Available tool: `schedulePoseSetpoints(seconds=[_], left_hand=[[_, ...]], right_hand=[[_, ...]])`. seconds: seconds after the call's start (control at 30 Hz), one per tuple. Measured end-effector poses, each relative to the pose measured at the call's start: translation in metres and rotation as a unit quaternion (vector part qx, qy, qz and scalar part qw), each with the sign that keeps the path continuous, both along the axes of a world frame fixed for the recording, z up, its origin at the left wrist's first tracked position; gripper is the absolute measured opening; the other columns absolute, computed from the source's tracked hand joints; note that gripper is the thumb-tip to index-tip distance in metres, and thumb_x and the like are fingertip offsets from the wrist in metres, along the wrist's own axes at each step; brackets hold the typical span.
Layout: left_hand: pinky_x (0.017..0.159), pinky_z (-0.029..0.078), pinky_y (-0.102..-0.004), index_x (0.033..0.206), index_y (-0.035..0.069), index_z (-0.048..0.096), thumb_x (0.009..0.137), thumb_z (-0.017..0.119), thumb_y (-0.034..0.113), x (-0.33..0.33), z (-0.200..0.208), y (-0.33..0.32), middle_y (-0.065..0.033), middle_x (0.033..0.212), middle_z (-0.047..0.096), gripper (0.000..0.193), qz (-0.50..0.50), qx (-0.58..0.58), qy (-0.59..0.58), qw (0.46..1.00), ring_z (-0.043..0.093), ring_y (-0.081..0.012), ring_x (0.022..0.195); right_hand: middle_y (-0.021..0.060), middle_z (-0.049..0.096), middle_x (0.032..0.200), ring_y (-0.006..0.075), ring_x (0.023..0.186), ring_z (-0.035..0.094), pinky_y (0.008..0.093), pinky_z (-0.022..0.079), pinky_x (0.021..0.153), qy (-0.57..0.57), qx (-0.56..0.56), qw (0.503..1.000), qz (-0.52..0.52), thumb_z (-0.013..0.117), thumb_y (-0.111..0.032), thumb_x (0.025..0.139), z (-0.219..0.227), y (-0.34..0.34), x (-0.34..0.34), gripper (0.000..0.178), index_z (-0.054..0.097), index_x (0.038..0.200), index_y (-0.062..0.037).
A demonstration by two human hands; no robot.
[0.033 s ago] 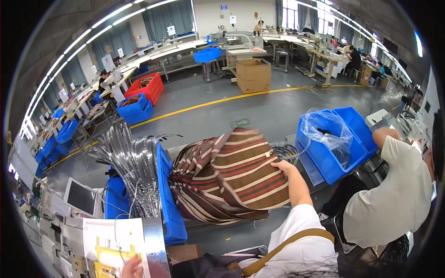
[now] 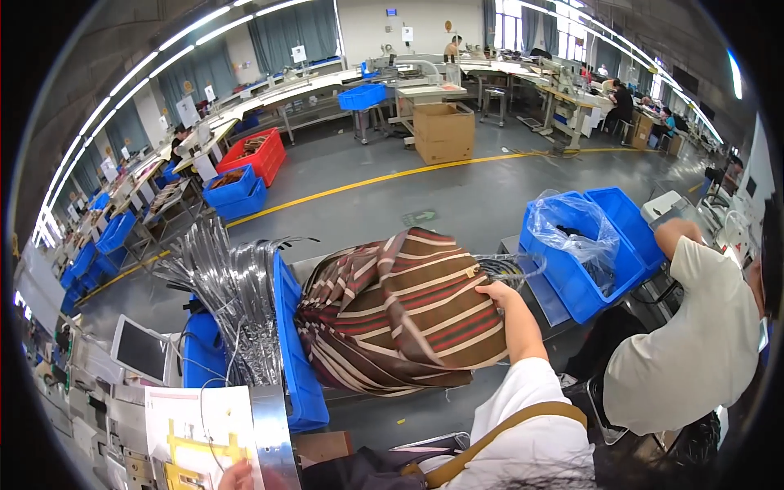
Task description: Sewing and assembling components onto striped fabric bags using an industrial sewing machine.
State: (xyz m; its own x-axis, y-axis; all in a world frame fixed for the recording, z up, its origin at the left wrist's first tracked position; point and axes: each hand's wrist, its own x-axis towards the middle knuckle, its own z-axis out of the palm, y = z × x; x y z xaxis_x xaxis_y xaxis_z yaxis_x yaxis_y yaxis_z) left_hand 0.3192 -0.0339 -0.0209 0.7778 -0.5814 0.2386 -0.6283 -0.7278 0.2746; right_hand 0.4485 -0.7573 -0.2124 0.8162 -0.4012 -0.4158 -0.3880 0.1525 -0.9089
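Observation:
My right hand (image 2: 500,296) is closed on the right edge of a striped fabric bundle (image 2: 445,327), brown with cream, red and green bands. The bundle spreads out from a gathered left end, which rests against the wall of a blue bin (image 2: 296,351). A small pale tag or clip (image 2: 471,271) shows on the fabric just beyond my fingers. Low at the left, only part of my left hand (image 2: 237,475) is in view, its fingers drawn together beside a white work plate (image 2: 200,416) with yellow tape. What they hold, if anything, is hidden.
Glossy dark strips (image 2: 233,302) stand upright left of the bundle, near a grey screen (image 2: 143,349). Right of it are blue bins, one lined with clear plastic (image 2: 576,233). A seated co-worker (image 2: 686,343) is close on my right. A cardboard box (image 2: 443,135) stands across the floor.
The far edge of the striped fabric, blurred and raised before, now lies lower and still. My left hand has shifted slightly down. My right hand keeps its grip.

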Motion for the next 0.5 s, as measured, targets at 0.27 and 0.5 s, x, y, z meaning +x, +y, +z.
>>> schedulePoseSetpoints(seconds=[0.27, 0.5], left_hand=[[0.094, 0.042, -0.0381, 0.109, -0.001, 0.058, 0.085, 0.054, 0.012, -0.072, -0.004, -0.023, -0.0219, 0.105, 0.06, 0.028, 0.285, -0.046, 0.097, 0.953, 0.055, -0.0346, 0.103], [0.092, 0.043, -0.0383, 0.103, 0.002, 0.062, 0.082, 0.06, 0.011, -0.104, -0.077, 0.027, -0.018, 0.102, 0.062, 0.024, 0.265, -0.105, 0.107, 0.953, 0.057, -0.0318, 0.101]], right_hand=[[0.0148, 0.064, 0.106, 0.0274, 0.097, 0.062, 0.0386, 0.05, 0.081, 0.324, -0.459, 0.812, 0.156, 0.055, -0.048, 0.081, 0.051, 0.028, 0.036, 0.055, 0.061, 0.112, -0.0026], [0.0139, 0.067, 0.085, 0.0264, 0.083, 0.064, 0.0383, 0.049, 0.076, 0.095, -0.448, 0.863, 0.214, 0.04, -0.062, 0.086, 0.048, 0.102, 0.08, 0.067, 0.065, 0.101, -0.0013]])
